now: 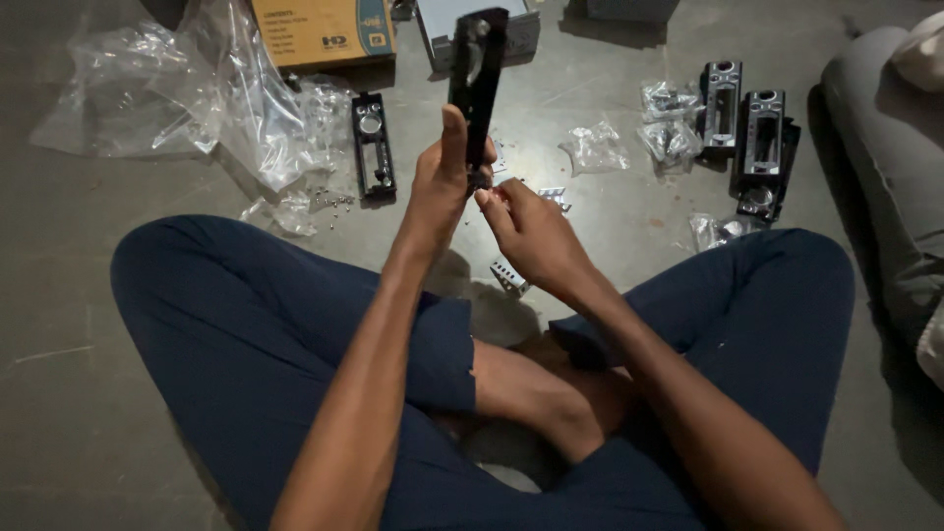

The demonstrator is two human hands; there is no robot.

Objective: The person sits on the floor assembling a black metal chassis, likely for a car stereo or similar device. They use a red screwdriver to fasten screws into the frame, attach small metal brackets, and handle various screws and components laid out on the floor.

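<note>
Both hands meet at the upright black plate [478, 79]: left hand [440, 182] grips its lower end, right hand [526, 231] pinches just beside its base.

Cardboard box [323, 31] cut off (top edge), tiny screws [339, 203] indistinct

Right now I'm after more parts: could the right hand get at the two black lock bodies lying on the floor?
Probably yes: the right hand only pinches something small, and bare floor separates it from the lock bodies.
</note>
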